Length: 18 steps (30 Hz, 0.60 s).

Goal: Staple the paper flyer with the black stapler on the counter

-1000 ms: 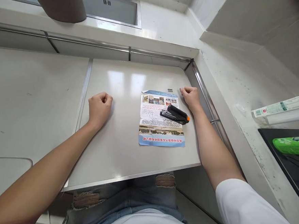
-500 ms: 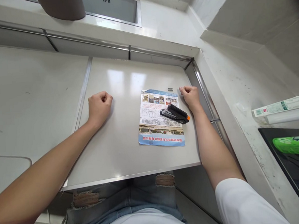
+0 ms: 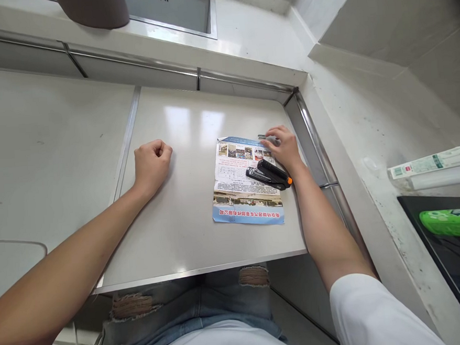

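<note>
My left hand (image 3: 151,165) rests on the table as a closed fist, with nothing seen in it. To the right, my right hand (image 3: 282,147) reaches over the top edge of a printed leaflet (image 3: 248,213), thumb and forefinger apart. Its fingertips are at the small grey staple strips (image 3: 261,136), which lie just beyond the leaflet and are partly hidden by the fingers. A black stapler (image 3: 268,175) with an orange tip lies on the leaflet, below that hand.
The light table (image 3: 170,218) ends at a metal-trimmed front edge. Behind it stand a counter with a sink (image 3: 175,11) and a brown container (image 3: 94,8). On the right ledge are a long box (image 3: 436,162) and a green bottle (image 3: 452,223) on a black surface.
My right hand has moved left to the staple strips, and its fingers have opened from a loose fist. My left hand, the stapler and the leaflet stay put.
</note>
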Available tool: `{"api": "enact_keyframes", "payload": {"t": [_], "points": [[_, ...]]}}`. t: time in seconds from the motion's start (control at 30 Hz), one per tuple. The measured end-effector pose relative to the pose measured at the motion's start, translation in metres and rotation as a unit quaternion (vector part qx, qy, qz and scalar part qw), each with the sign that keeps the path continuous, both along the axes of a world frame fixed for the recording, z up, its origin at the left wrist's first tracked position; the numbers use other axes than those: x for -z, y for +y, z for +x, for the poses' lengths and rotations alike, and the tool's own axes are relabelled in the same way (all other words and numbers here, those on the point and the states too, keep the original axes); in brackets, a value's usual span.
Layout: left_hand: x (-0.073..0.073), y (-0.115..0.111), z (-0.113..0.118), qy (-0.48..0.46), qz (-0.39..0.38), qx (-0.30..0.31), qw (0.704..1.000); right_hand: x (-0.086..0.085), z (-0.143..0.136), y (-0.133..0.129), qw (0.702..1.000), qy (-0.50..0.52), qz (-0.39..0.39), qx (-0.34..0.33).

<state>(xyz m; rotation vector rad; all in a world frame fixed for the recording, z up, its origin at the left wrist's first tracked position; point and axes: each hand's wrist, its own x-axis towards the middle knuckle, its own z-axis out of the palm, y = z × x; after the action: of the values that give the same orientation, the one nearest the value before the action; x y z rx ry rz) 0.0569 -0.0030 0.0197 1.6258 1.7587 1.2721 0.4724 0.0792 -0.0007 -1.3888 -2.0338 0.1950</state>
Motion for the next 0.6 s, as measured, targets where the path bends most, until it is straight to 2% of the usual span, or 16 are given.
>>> {"api": "enact_keyframes", "payload": {"t": [0.1,0.2,0.33,0.6], "points": [[0.000,-0.001,0.000,0.005,-0.009,0.000,1.000,-0.001,-0.005,-0.001,0.997,-0.029,-0.034,-0.070],[0.000,-0.001,0.000,-0.013,-0.009,0.004,1.000,-0.001,-0.008,-0.003,0.995,-0.053,-0.049,-0.066],[0.001,-0.002,0.001,-0.089,0.009,0.004,0.996,-0.001,-0.020,-0.007,0.991,-0.096,-0.066,-0.059],[-0.007,-0.001,-0.003,-0.155,0.049,-0.054,0.985,0.005,-0.060,-0.010,0.979,-0.175,-0.073,-0.068]]}}
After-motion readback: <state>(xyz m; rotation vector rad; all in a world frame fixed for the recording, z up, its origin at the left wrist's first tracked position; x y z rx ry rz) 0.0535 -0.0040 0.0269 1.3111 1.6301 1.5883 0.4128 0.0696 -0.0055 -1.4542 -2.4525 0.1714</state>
